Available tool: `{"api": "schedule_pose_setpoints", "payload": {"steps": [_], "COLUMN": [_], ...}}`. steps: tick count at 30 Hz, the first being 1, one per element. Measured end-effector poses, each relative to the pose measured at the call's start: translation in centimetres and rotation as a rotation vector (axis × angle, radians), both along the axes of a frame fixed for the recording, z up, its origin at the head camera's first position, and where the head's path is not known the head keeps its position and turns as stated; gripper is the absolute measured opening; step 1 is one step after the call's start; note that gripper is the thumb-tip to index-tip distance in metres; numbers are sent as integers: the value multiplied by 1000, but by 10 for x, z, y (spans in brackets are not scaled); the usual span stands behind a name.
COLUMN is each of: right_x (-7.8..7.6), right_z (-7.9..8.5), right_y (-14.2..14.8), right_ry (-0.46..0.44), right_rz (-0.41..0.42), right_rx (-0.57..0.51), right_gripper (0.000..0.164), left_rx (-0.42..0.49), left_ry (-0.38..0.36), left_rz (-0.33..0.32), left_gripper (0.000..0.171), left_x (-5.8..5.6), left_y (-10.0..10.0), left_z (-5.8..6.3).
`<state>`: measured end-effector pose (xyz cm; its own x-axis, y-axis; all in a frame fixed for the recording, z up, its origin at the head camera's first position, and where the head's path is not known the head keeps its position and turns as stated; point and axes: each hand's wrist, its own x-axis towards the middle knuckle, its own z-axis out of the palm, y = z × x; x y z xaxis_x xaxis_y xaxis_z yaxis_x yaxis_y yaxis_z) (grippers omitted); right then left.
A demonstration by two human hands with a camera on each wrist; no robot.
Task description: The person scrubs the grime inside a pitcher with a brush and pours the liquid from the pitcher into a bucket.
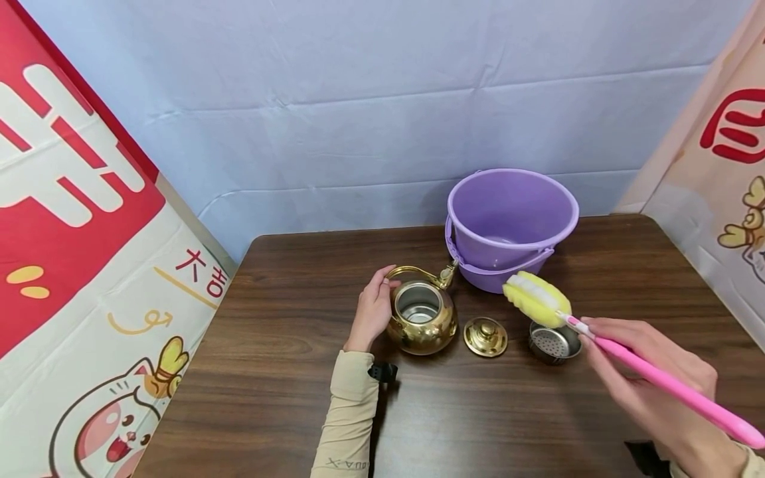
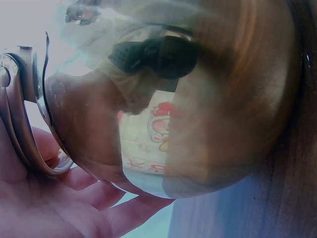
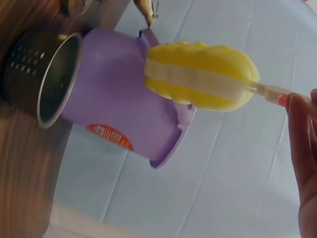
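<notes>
A round gold teapot [image 1: 423, 328] stands uncovered on the table, its metal inside showing and its handle [image 1: 412, 269] tipped to the side. My left hand [image 1: 374, 307] holds it at the left, fingers by the handle and against the shiny body [image 2: 213, 114]. In my right hand [image 1: 654, 372] I grip a cleaning brush by its pink handle [image 1: 675, 382]. The brush's yellow and white sponge head [image 1: 538, 299] points up and left, in the air over a perforated strainer [image 1: 552, 344]. Between teapot and strainer lies the gold lid [image 1: 485, 336], knob up.
A purple bucket [image 1: 505, 255] stands behind the lid and strainer, its handle hanging down in front. The brown wooden table [image 1: 269, 372] reaches back to a pale blue cloth [image 1: 358, 133]. Printed cloths hang at the left [image 1: 119, 265] and right.
</notes>
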<state>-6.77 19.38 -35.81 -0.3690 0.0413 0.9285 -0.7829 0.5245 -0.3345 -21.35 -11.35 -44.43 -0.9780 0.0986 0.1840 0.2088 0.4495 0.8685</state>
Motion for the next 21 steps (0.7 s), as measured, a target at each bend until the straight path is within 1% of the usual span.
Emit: {"api": "schedule_pose_setpoints", "payload": {"steps": [4, 9, 14, 21], "right_x": [-4, -9, -13, -13], "right_z": [-1, -3, -5, -3], "right_y": [-5, -12, -21, -34], "right_ry": [-2, 10, 15, -12], "right_rz": [40, 93, 113, 145], "right_rx": [17, 4, -9, -19], "right_gripper": [24, 22, 22, 25], "left_rx": [-5, 5, 11, 6], "left_ry": [4, 3, -3, -12], "left_rz": [0, 0, 0, 5], "left_gripper": [39, 39, 39, 39], "left_x": [0, 1, 0, 0], "left_y": [0, 0, 1, 1], "left_z": [0, 0, 0, -1]}}
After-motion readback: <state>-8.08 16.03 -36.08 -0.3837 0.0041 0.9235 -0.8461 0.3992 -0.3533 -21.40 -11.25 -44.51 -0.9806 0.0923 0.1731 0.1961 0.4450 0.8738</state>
